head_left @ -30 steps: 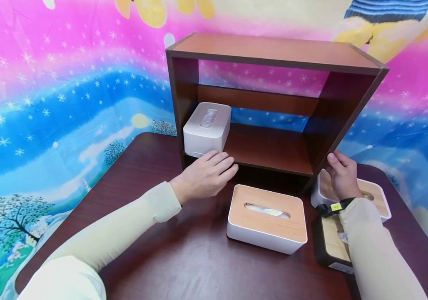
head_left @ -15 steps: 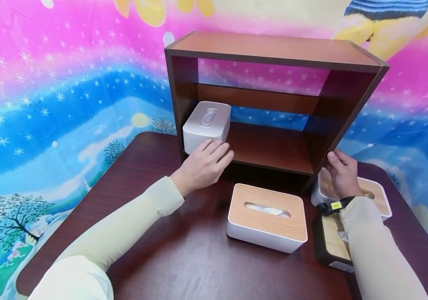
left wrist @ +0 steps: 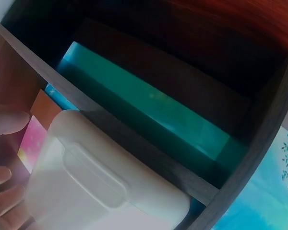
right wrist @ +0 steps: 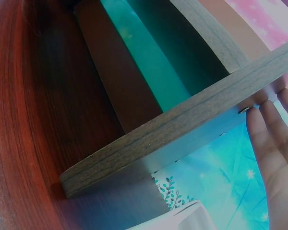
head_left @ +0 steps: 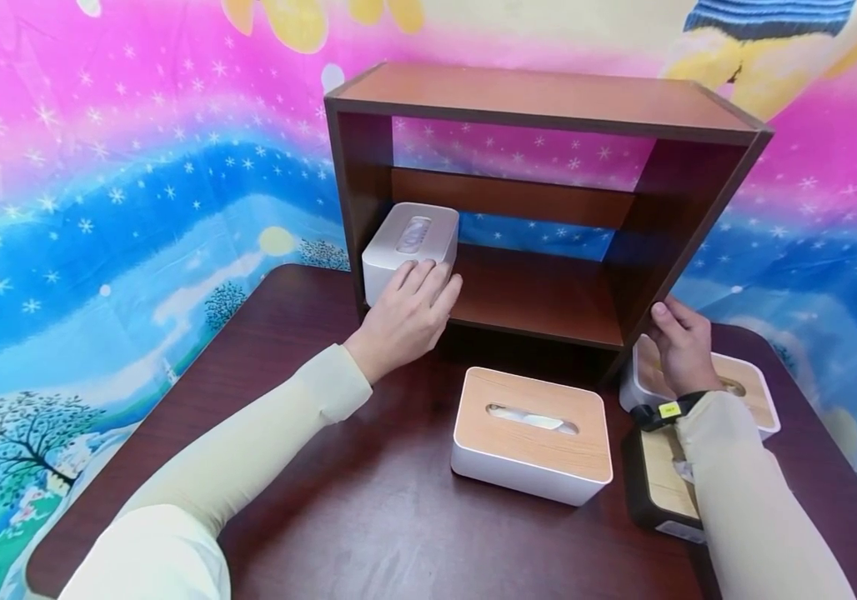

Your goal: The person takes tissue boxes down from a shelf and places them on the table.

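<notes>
In the head view, a white tissue box (head_left: 415,242) with a slotted top sits at the left end of the shelf unit (head_left: 533,321). My left hand (head_left: 406,317) is at its front right corner, fingers extended up against it. The left wrist view shows the box's front face (left wrist: 101,177) inside the frame, with the thumb apart from it. My right hand (head_left: 687,346) touches the outside of the unit's right side panel (right wrist: 182,129) with its fingertips, fingers fairly straight. Part of the left fingers' contact is hidden.
A white tissue box with a wood-look lid (head_left: 532,433) stands on the dark table (head_left: 353,533) before the unit. To the right, another white, wood-lidded box (head_left: 754,387) and a black box with a light wood lid (head_left: 669,479) sit partly behind my right arm.
My left hand has moved up and slightly left, from the box's lower front edge to its front right corner. The box sits slightly deeper on the shelf. My right hand stays at the panel.
</notes>
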